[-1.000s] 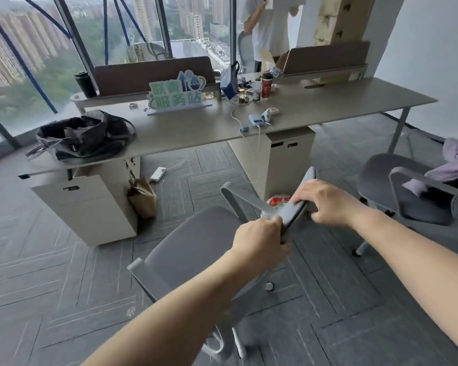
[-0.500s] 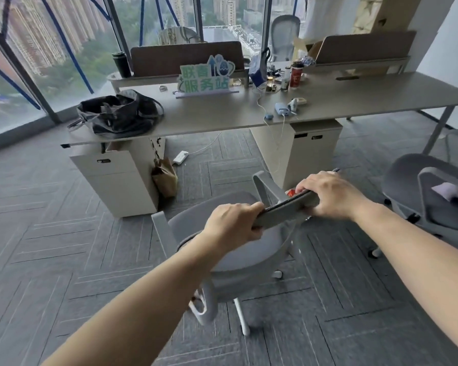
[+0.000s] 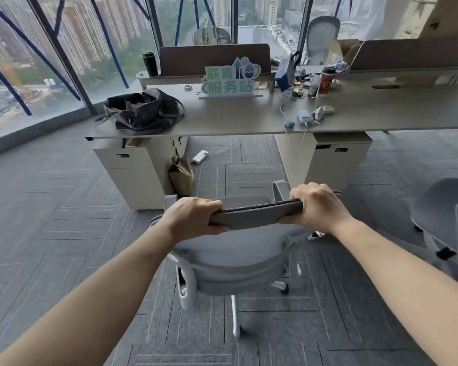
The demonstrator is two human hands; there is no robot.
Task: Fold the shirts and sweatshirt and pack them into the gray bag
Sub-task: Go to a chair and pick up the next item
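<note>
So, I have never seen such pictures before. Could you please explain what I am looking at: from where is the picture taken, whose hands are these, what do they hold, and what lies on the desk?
There is no machine here. A person wears a wide-angle camera on the head, which looks forward and down, so you see that person's own arms. The left hand and the right hand both grip the top edge of a gray office chair's backrest, one at each end. Beyond the chair stands a long desk. On its left end lies the gray bag, open and slumped. Further right are a green sign, a red cup and a small blue device with a white cable. No shirts are visible.
</note>
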